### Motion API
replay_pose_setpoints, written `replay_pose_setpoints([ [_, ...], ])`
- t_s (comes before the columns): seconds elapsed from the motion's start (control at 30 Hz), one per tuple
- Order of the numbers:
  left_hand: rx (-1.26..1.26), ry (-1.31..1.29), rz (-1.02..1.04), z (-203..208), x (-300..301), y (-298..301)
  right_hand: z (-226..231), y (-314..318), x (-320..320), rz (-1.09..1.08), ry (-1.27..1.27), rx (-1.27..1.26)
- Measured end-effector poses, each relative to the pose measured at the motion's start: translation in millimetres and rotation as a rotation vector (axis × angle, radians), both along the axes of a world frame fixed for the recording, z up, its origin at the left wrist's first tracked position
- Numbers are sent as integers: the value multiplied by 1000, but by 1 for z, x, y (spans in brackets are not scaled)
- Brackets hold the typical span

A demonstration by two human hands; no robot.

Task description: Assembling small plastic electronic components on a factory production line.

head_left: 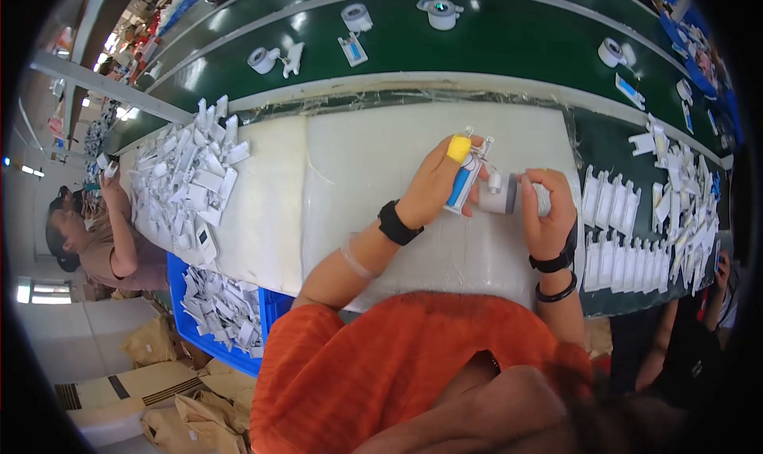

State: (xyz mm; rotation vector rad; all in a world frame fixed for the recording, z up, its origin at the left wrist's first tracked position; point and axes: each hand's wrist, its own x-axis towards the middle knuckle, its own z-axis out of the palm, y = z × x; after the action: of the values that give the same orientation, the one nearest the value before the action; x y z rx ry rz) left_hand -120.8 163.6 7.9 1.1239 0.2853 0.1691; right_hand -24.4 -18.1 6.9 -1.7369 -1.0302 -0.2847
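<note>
My left hand [431,182] has its fingers closed around a white plastic housing [456,204] with a blue strip-like part [461,185] inside. A yellow cover sits on one of its digits. Beside it, my right hand [550,216] grips a white and grey cylindrical part [498,196] by its right end. A small white joint piece [494,181] lies between cylinder and housing; whether the two are fastened together I cannot tell. Both hands are above the middle of the pale, film-covered work table [358,160].
Heaped white plastic parts [191,164] cover the table's left end, above a blue bin [214,351] of similar parts. White housings [628,263] stand in rows at right beside another pile [683,192]. Ahead, a green conveyor [517,33] carries several assemblies. A co-worker [111,239] sits at left.
</note>
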Motion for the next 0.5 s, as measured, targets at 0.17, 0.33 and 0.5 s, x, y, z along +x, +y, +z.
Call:
replay_pose_setpoints([
  [0.17, 191, -16, 37, -8, 68, 56, -3, 5, -4, 54, 1, -50],
  [0.33, -82, 105, 136, -33, 118, 151, -5, 3, -5, 57, 57, -137],
  [0.5, 1158, 257, 765, -69, 84, 295, -1, 11, -3, 72, 64, -171],
])
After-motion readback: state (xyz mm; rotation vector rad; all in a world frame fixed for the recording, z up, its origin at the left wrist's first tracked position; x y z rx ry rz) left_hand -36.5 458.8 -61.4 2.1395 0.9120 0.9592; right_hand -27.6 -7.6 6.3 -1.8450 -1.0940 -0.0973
